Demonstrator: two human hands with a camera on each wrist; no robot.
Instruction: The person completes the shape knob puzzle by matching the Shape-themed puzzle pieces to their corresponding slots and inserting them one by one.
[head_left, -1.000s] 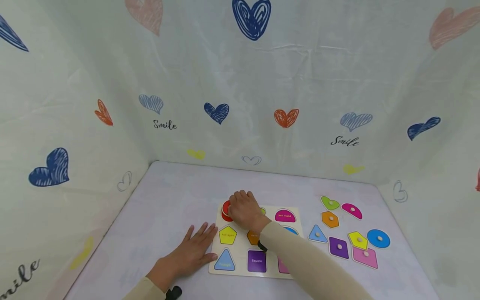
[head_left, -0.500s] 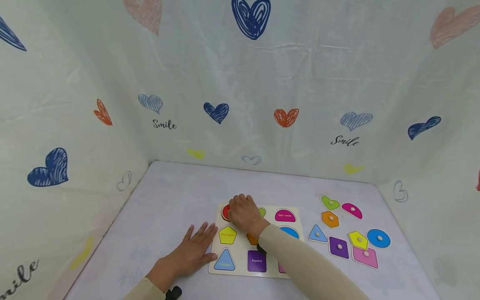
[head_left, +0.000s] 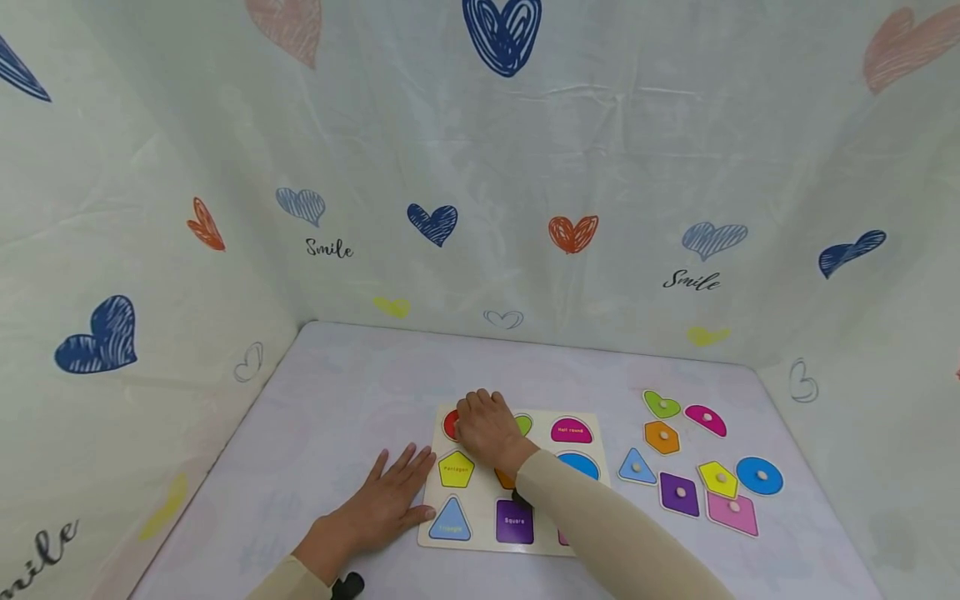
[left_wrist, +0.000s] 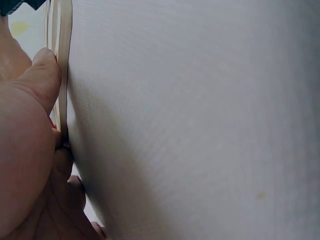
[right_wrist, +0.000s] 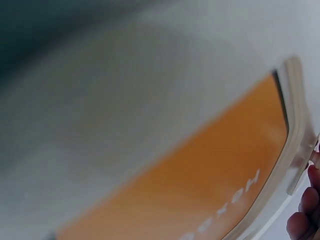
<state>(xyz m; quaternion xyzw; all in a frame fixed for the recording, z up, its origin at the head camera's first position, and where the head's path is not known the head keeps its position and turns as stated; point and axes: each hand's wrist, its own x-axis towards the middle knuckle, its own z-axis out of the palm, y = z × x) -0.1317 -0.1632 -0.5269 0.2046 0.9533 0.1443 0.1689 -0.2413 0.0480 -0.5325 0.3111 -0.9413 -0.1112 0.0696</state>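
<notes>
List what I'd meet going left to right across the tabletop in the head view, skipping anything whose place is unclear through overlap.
Left hand → right hand → loose light-blue triangle → loose purple square → loose yellow pentagon → loose blue oval.

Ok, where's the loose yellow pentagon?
In the head view, the yellow pentagon lies right of the board, between the loose purple square and blue piece, against the pink piece.
</notes>
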